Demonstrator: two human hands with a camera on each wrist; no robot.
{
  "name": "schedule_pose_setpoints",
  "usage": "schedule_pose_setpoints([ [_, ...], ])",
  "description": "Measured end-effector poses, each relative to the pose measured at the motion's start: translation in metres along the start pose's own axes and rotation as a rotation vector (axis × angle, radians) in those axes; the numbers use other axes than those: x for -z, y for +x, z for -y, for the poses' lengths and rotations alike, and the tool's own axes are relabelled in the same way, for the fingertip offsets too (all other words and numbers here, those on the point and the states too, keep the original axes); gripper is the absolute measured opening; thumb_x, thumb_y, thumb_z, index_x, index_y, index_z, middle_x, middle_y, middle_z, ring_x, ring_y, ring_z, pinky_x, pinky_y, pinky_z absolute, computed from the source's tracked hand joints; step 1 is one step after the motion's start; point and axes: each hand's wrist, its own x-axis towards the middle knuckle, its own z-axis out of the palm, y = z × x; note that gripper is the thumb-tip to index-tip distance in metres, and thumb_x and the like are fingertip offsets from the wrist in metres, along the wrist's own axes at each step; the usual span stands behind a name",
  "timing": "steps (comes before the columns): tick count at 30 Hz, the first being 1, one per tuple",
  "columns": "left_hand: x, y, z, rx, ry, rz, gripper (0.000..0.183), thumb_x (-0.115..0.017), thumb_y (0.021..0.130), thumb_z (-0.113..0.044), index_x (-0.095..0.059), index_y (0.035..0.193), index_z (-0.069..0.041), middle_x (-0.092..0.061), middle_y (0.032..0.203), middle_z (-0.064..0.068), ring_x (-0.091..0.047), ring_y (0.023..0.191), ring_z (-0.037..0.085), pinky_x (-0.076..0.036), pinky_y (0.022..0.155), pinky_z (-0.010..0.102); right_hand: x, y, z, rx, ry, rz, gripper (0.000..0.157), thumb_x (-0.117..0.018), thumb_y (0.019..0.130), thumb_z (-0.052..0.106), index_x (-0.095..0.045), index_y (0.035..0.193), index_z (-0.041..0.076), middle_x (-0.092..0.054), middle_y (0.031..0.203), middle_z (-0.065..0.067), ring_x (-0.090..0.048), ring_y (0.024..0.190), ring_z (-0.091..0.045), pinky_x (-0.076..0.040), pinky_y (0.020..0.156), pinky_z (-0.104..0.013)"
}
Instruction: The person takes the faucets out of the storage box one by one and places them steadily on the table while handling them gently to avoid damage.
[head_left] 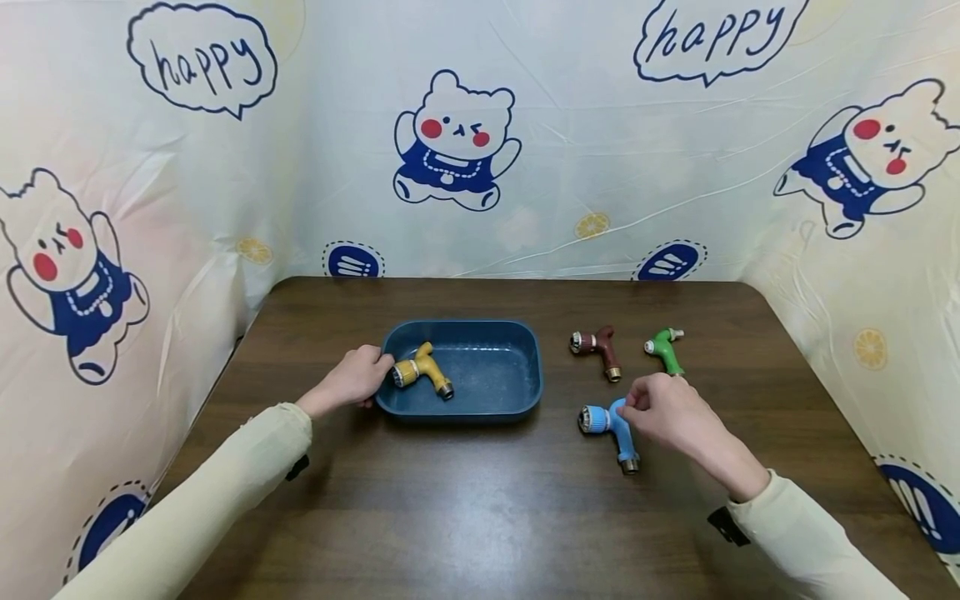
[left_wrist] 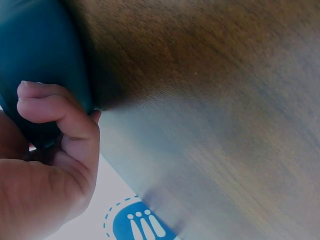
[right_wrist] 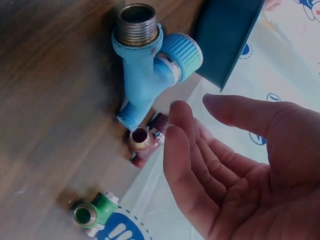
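My left hand (head_left: 351, 379) grips the left edge of a dark blue rectangular basin (head_left: 495, 367); in the left wrist view its fingers (left_wrist: 55, 107) curl around the basin's wall. Inside the basin, toward the left, lies a yellow tap (head_left: 427, 365) with a ribbed knob. My right hand (head_left: 675, 412) hovers over the right end of a light blue tap (head_left: 621, 429) on the table. In the right wrist view, a gap separates thumb and fingertips, with nothing between them, and the blue tap (right_wrist: 140, 80) stands just beyond them.
Behind the blue tap, a dark red tap (head_left: 602, 350) and a green tap (head_left: 664, 350) lie on the brown wooden table (head_left: 450, 500). The green one is partly behind my right hand in the head view. A printed curtain (head_left: 555, 125) encloses the table's back and sides.
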Motion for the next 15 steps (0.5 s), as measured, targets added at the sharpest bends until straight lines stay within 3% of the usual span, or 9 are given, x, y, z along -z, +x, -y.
schedule_pose_setpoints([
  [15, 0.002, 0.002, 0.001, 0.026, -0.009, 0.013, 0.036, -0.038, 0.111, -0.023, -0.062, 0.101, 0.002, -0.062, 0.070, 0.011, -0.060, 0.048, 0.019, -0.053, 0.047, 0.031, 0.007, 0.011, 0.014, 0.104, 0.017, -0.061, 0.016, -0.075, 0.096, 0.015, -0.071, 0.081, 0.010, -0.070, 0.072, 0.006, -0.060, 0.062, -0.010, -0.050, 0.061, -0.034],
])
